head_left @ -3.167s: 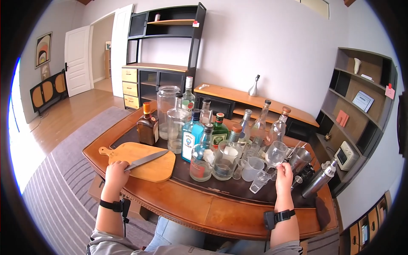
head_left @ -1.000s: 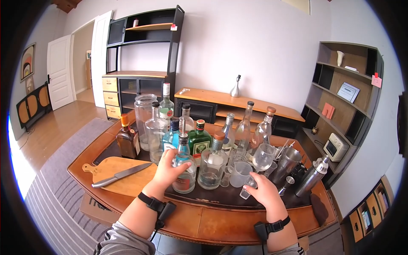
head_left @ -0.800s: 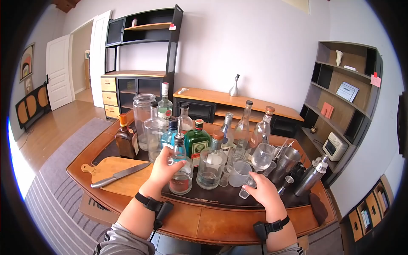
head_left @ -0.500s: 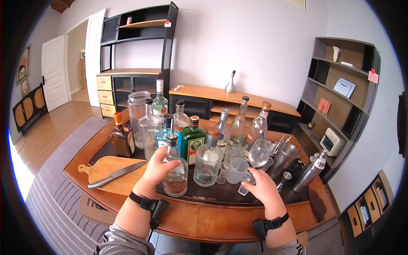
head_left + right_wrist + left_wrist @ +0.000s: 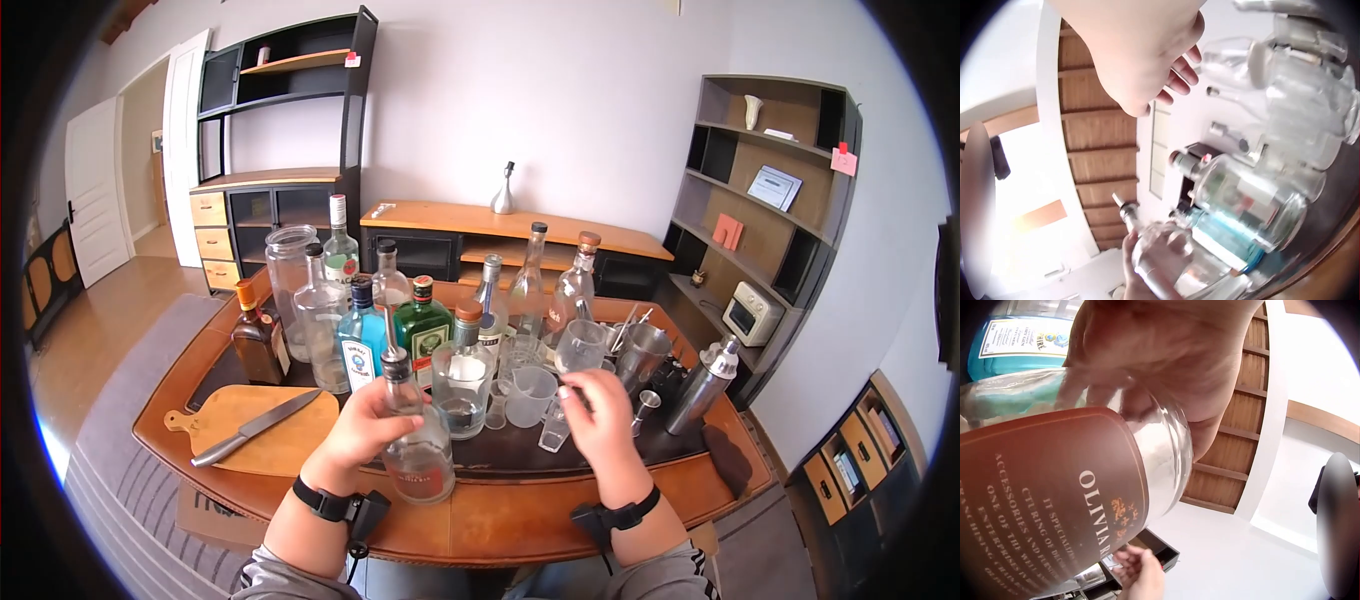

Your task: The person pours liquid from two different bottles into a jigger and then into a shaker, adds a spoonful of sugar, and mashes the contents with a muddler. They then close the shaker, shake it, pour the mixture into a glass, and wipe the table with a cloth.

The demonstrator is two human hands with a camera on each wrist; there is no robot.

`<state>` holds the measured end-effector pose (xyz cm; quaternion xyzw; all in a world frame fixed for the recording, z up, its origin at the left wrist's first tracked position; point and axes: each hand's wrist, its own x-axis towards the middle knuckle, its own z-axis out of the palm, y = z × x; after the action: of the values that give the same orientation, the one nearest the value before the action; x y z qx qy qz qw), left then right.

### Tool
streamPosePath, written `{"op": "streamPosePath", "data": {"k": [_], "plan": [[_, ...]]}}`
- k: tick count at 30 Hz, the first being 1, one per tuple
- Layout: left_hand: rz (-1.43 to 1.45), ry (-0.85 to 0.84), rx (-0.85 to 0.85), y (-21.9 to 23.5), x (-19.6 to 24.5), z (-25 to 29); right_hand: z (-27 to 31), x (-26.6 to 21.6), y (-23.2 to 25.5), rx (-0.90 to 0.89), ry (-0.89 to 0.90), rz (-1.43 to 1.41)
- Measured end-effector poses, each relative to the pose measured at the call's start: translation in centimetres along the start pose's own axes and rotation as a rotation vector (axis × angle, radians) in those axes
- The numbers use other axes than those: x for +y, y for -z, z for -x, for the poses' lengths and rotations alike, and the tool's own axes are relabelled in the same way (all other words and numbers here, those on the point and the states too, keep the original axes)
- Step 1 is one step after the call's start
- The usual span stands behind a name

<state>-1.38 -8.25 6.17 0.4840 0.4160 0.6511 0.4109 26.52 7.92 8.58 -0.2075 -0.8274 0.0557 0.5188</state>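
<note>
My left hand [image 5: 355,430] grips a clear glass bottle [image 5: 422,468] around its upper body; a metal pour spout tops it. In the left wrist view its brown label [image 5: 1054,494] fills much of the frame. The bottle stands near upright by the table's front edge, ahead of the other bottles. My right hand [image 5: 602,422] hovers beside a small shot glass [image 5: 553,432] and a frosted plastic cup [image 5: 531,398], with a stemmed glass [image 5: 581,346] behind. From the right wrist view, that hand's fingers [image 5: 1180,78] are loosely bent and hold nothing.
A knife [image 5: 255,428] lies on a wooden cutting board [image 5: 290,450] at left. Several bottles, including a blue one [image 5: 360,345] and a green one [image 5: 424,328], crowd the table's middle. A metal shaker [image 5: 703,388], a mixing tin [image 5: 643,352] and a jigger [image 5: 646,408] stand right.
My left hand left the knife, took hold of the spouted bottle and brought it toward the front edge. My right hand left the stemmed glass, moved to the shot glass, then rose slightly.
</note>
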Motion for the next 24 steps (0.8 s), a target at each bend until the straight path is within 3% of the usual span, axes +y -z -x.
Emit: {"op": "streamPosePath", "data": {"k": [5,6,8,11,14,15,19,22,23,24], "plan": [[-0.081,0.037,-0.109,-0.2,-0.4,0.2,-4.3,-9.0,-2.6,-0.236,0.203,-0.236],[-0.084,0.029,-0.122,-0.3,-0.4,0.3,-4.8,-10.2,-3.4,-0.281,0.169,-0.249],[-0.089,0.011,-0.139,-0.8,-0.3,0.6,-6.1,-12.4,-5.3,-0.194,0.134,-0.371],[-0.157,-0.006,-0.200,-1.5,0.8,1.1,-7.5,-13.0,-7.7,-0.544,-0.167,-0.695],[-0.251,-0.010,-0.229,-1.4,1.4,1.1,-7.3,-13.1,-8.4,-0.136,0.197,-0.320],[-0.255,-0.003,-0.232,-1.8,1.7,1.2,-7.1,-12.8,-8.7,-0.049,0.227,-0.376],[-0.320,-0.036,-0.236,-2.2,1.4,1.5,-6.9,-12.9,-6.5,-0.308,0.078,-0.464],[-0.342,-0.017,-0.224,-2.0,0.4,1.7,-6.9,-12.1,-6.4,-0.550,-0.289,-0.772],[-0.343,-0.006,-0.214,-2.0,0.2,1.6,-6.9,-11.9,-6.5,-0.527,-0.268,-0.782],[-0.322,0.000,-0.217,-2.1,0.4,1.6,-6.8,-11.9,-6.7,-0.411,-0.128,-0.684]]}}
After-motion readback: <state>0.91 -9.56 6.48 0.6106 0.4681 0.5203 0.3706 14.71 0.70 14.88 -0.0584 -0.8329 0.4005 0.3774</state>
